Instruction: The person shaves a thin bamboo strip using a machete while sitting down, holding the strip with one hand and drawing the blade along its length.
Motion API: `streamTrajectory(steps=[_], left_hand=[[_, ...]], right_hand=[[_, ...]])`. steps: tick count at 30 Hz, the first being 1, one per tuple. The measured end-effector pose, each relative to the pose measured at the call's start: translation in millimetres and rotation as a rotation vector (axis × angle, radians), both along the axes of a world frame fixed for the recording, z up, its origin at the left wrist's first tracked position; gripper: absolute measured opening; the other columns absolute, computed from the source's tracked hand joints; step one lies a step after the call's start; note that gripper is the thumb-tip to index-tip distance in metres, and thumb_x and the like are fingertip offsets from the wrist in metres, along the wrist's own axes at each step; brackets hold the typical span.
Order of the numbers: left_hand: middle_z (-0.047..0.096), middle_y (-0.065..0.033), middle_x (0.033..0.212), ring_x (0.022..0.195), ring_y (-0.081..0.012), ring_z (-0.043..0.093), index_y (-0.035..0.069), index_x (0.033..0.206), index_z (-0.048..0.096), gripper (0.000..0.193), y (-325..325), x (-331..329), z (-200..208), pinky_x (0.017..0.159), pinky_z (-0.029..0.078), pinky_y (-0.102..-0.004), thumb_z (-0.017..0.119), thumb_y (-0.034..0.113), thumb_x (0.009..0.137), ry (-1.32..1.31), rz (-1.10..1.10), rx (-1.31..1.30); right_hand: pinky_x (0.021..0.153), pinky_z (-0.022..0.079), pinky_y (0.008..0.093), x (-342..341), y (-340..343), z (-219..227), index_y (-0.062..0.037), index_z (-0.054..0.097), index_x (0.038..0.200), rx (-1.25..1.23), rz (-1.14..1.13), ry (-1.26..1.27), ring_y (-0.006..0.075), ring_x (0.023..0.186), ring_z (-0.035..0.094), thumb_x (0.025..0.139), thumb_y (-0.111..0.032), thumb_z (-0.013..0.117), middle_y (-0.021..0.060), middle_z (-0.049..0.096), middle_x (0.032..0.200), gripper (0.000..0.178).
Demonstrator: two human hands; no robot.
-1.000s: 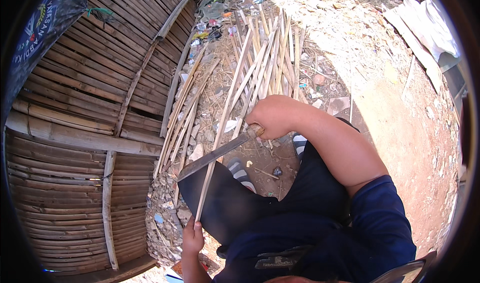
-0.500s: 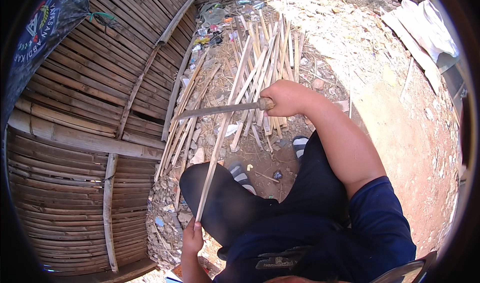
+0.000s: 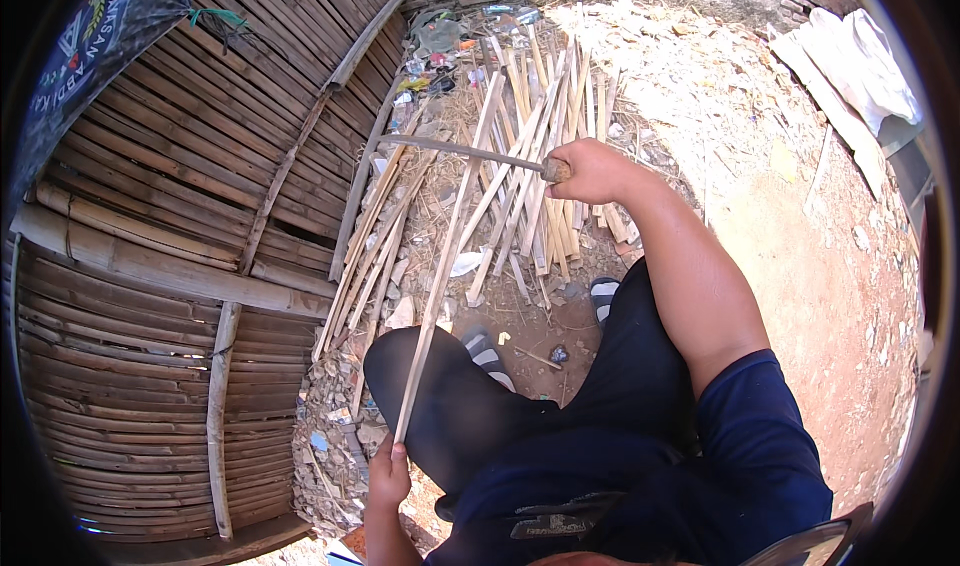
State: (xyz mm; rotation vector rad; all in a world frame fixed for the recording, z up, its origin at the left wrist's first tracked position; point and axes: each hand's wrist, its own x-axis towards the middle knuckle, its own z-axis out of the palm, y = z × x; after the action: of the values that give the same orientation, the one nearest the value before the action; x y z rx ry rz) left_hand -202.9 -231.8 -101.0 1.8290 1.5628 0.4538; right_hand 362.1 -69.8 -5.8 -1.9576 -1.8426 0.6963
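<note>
My right hand grips the wooden handle of a machete, whose long dark blade points left. The blade crosses the far part of a thin bamboo strip; whether it touches the strip I cannot tell. Closed round the near end of that strip is my left hand, low by my left thigh. The strip slants up and away over my left knee. Beyond my feet lies a loose pile of similar pale strips, and more strips lie along the wall on the left.
A woven bamboo wall with a thick cross pole runs along the left. A dark printed banner hangs at upper left. Rubble and litter cover the ground near the wall. White cloth lies over boards at far right.
My right hand has moved the machete away from me along the strip and slightly right, and its blade tip has swung farther up. My left hand keeps its hold with little movement.
</note>
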Motion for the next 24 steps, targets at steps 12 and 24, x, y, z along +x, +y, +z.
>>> streamTrajectory(steps=[12, 24], left_hand=[[0.063, -0.0106, 0.074, 0.071, -0.0204, 0.063, -0.005, 0.139, 0.060, 0.061, 1.5, 1.4, 17.1, 0.067, 0.050, -0.0368, 0.044, 0.048, 0.111, 0.082, 0.001, -0.114], [0.063, -0.0088, 0.082, 0.074, -0.0180, 0.061, -0.009, 0.143, 0.047, 0.070, -3.0, -9.9, -6.3, 0.068, 0.047, -0.0341, 0.044, 0.053, 0.110, 0.060, 0.030, -0.046]], right_hand=[[0.094, 0.056, 0.0466, -34.9, -8.7, 6.9, -0.0078, 0.073, 0.126, -0.133, 0.297, -0.126, 0.0378, 0.109, 0.070, 0.081, -0.035, 0.080, 0.0199, 0.074, 0.111, 0.052], [0.080, 0.054, 0.0508, -48.3, -28.7, 1.0, -0.0036, 0.072, 0.099, 0.083, 0.368, -0.145, 0.0431, 0.089, 0.070, 0.082, -0.038, 0.082, 0.0226, 0.072, 0.089, 0.040]])
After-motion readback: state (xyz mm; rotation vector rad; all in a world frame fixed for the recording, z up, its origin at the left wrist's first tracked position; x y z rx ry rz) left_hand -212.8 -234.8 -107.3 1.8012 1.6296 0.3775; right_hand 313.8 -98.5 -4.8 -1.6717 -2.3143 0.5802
